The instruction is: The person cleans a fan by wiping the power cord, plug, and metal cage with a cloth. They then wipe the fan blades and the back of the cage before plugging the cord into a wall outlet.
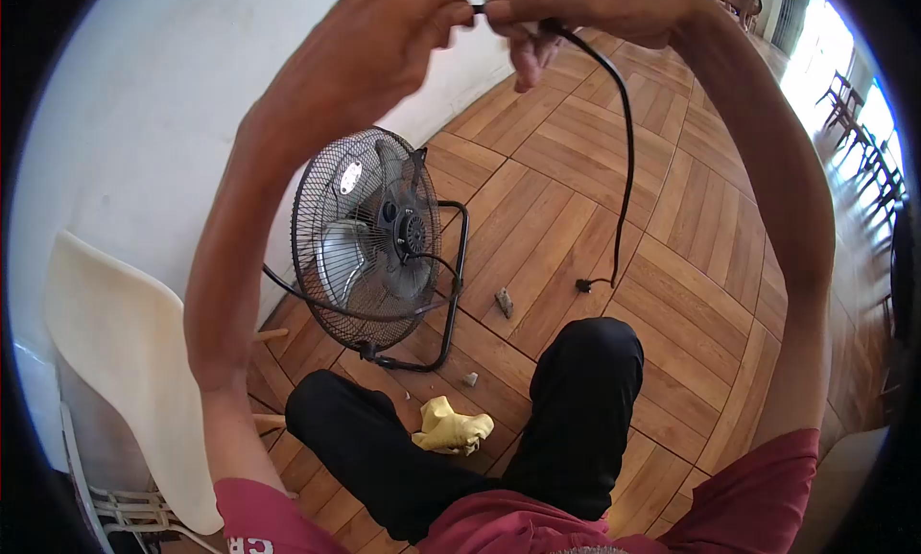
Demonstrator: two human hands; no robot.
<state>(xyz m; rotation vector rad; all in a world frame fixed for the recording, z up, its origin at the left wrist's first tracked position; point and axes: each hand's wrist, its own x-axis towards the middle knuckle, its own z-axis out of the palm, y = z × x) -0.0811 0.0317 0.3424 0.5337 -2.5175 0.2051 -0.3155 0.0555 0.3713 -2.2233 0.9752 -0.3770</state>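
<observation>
Both my hands are raised at the top of the view, pinching a black power cord [628, 141] between them. My left hand [403, 31] is closed with its fingertips on one short stretch of the cord. My right hand [590, 12] grips it just beside, with some fingers curled below. From the right hand the cord hangs in a curve to the floor, where its plug end [583, 285] lies. Below my left forearm stands a black floor fan [369, 233] with a wire cage and tube stand. A dark cable loops across its front and passes behind my left arm.
A crumpled yellow cloth [451, 427] lies on the wood-patterned floor [710, 353] between my knees. Small grey fragments [505, 303] are scattered near the fan. A cream chair [134, 353] is at my left by the white wall [144, 103]. Dark chairs [868, 161] line the far right.
</observation>
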